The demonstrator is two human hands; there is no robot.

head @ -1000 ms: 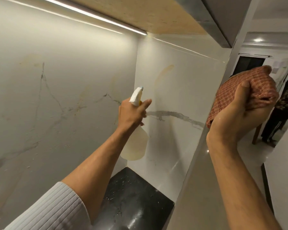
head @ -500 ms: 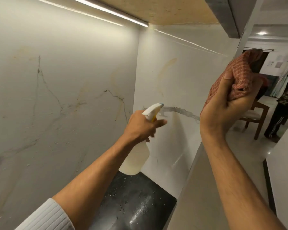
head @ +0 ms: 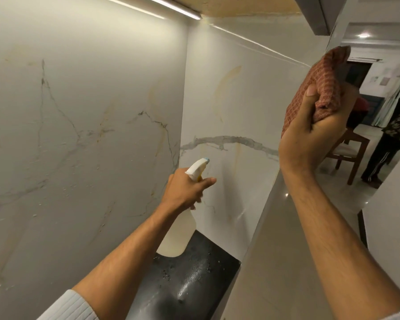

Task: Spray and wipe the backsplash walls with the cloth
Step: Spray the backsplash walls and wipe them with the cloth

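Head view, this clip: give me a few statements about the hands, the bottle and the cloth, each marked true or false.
1. The left hand grips the spray bottle by its neck. True.
2. The right hand holds a blue sponge. False: it holds a bunched reddish checked cloth.
3. The cloth is pressed flat against the side wall. False: it is held up in the air, off the wall.
4. The bottle's nozzle points toward the corner where the two marble walls meet. True.
5. The countertop under the bottle is white. False: it is black, with droplets on it.
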